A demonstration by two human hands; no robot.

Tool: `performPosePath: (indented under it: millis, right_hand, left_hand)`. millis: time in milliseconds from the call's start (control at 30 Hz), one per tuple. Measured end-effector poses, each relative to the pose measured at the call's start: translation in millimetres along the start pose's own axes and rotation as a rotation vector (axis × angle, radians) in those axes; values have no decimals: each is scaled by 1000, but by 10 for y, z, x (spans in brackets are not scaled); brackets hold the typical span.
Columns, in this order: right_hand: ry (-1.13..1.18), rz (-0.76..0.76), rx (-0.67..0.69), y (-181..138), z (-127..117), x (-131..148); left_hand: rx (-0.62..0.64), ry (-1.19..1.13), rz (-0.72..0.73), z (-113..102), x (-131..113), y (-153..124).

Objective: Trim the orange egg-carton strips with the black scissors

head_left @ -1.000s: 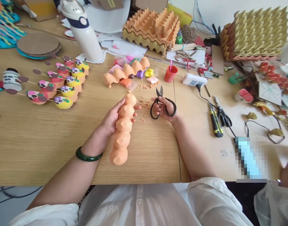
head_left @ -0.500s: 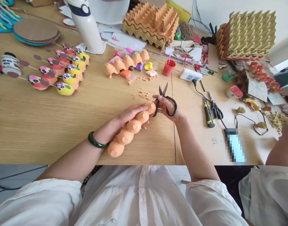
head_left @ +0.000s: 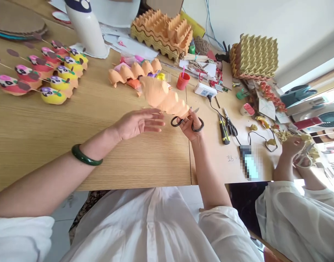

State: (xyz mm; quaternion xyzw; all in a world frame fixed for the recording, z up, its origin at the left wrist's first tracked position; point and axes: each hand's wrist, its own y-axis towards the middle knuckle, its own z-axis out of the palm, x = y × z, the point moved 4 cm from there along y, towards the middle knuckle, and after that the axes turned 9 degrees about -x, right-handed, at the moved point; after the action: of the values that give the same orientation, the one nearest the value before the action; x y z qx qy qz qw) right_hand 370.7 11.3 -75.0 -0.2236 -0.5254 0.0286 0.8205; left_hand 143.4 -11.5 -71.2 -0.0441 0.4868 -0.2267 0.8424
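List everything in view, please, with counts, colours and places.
Egg-carton strip: 1, orange, right hand
Scissors: 1, black-handled, right hand
Second strip: 1, orange, back centre
Painted figures: 10, five red, five yellow, left
Bottle: 1, white, back left
Egg-tray stacks: 2, orange and yellow, back
Cup: 1, red, beyond right hand
Cutter: 1, black-yellow, right
Other clutter: uncounted, mixed colours, back and right
Co-worker: 1, white sleeves, right
Left hand: 1, bare, centre
Right hand: 1, bare, centre
Bangle: 1, green, left forearm

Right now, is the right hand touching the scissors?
Touching. The head view shows the right hand holding the black-handled scissors, one loop lying against it beside the thumb.
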Motion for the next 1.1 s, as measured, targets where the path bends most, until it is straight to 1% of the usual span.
performPosePath:
  millis: [67,133,167,200,267,300,367,467,533,600,667,733,833,933,1033,1100]
  right_hand:
    - [62,-29,-91,28,32,-72]
    - [70,-37,-101,16,165,-197]
    - [65,-36,-91,-4,251,-269]
    - [57,-35,-76,-33,338,-340]
    - [37,-45,-35,-105,490,-455]
    - [20,-56,-14,-139,542,-490]
    - [-47,-108,37,-188,595,-499]
    - [-145,-178,110,-185,567,-413]
    - [-170,-168,150,-146,526,-357]
    - [-164,-133,161,-108,498,-334]
    - [-149,-94,150,-86,499,-349]
    - [-148,-68,150,-79,531,-387]
    - [-185,-78,158,-69,577,-440]
    - [-235,-109,147,-50,558,-469]
    - [-245,-90,165,-49,506,-482]
    - [-228,-81,140,-54,455,-452]
  left_hand:
    - [-45,23,39,49,119,52]
    - [-114,33,146,151,180,108]
    - [-139,-11,209,206,183,147]
    - [-191,-84,258,236,174,195]
    - [-363,-237,277,212,142,307]
    - [-429,-290,272,177,115,360]
    - [-482,-320,266,86,33,450]
    - [-456,-237,279,-55,-92,536]
    - [-435,-171,282,-119,-133,579]
    - [-422,-113,277,-143,-136,626]
    - [-412,-52,279,-134,-120,671]
    - [-363,-12,314,-98,-110,697]
    - [-225,-16,381,-22,-101,675]
    - [-118,-24,364,24,-60,614]
    - [-87,-16,342,18,-28,592]
    - [-113,-26,367,-24,-44,619]
